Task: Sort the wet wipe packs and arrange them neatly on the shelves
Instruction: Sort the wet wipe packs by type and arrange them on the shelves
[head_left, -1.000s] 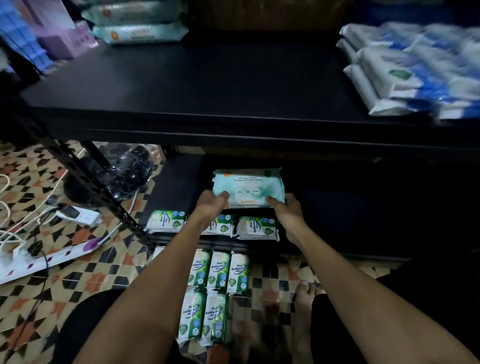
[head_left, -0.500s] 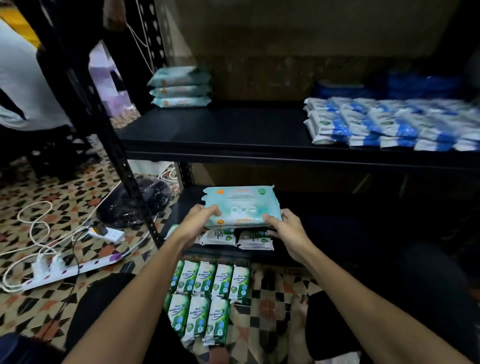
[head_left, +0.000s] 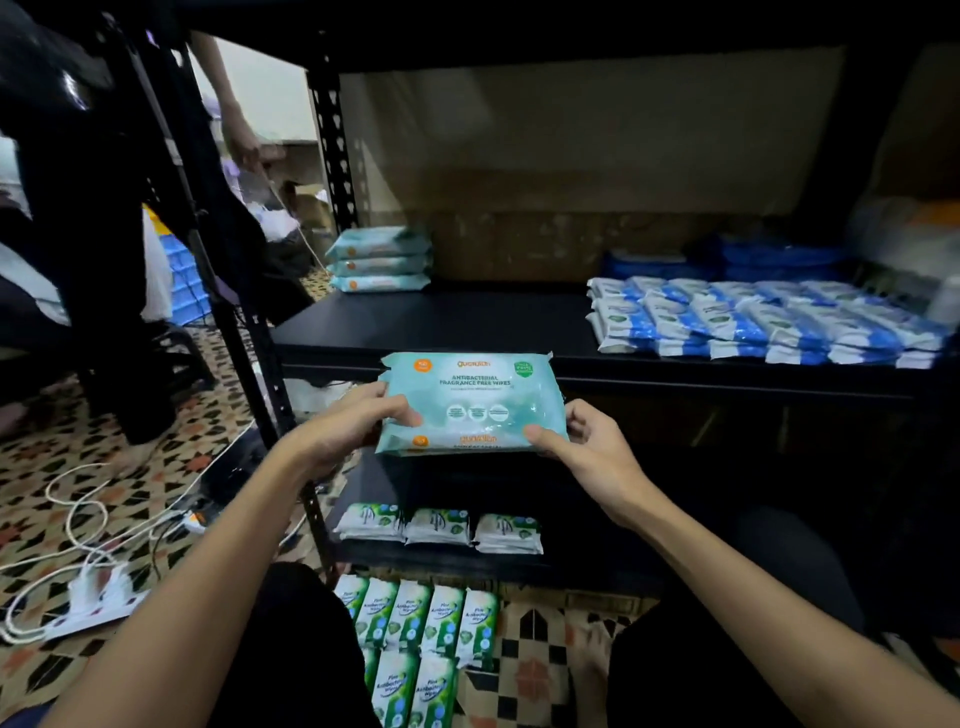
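Teal wipe packs (head_left: 470, 402), apparently two stacked, are hanging before the middle shelf's (head_left: 441, 322) front edge; our left hand (head_left: 343, 421) and right hand (head_left: 582, 441) are pinching their ends. Next we're judging a lift onto the matching stack (head_left: 382, 260) at the back-left corner.

A light teal wipe pack (head_left: 470, 402) is held up flat, maybe two stacked. Three more like it (head_left: 381, 260) sit piled on the middle shelf (head_left: 467, 322). Blue-white packs (head_left: 753, 322) lie in rows at its right.

White power strip (head_left: 96, 590) with cables on patterned tile floor (head_left: 62, 457), blue crates (head_left: 182, 286) behind.
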